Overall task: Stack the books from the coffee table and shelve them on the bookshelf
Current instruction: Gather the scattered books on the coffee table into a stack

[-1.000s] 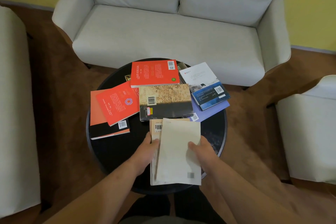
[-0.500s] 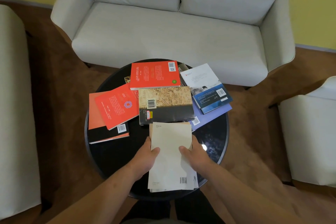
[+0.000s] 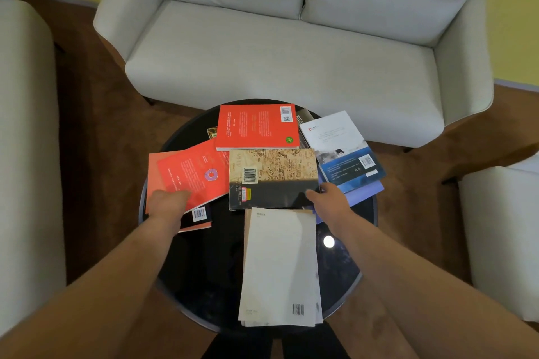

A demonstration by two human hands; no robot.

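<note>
One round black table [image 3: 201,265] carries at least ten books [image 3: 303,117], several only slivers under others: two red books [image 3: 256,125], one map-covered book [image 3: 271,178], one cream book [image 3: 280,265], one white-and-blue book [image 3: 341,151] and one purple book [image 3: 367,191] among them. Two hands are over it, a left hand [image 3: 167,202] and a right hand [image 3: 328,198]. One grey sofa [image 3: 277,52] and two pale side seats [image 3: 26,140] surround it.

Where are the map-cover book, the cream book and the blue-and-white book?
map-cover book [image 3: 280,165], head view, on its tan map half.
cream book [image 3: 280,265], head view, middle of its cover.
blue-and-white book [image 3: 345,172], head view, on its blue lower band.
</note>
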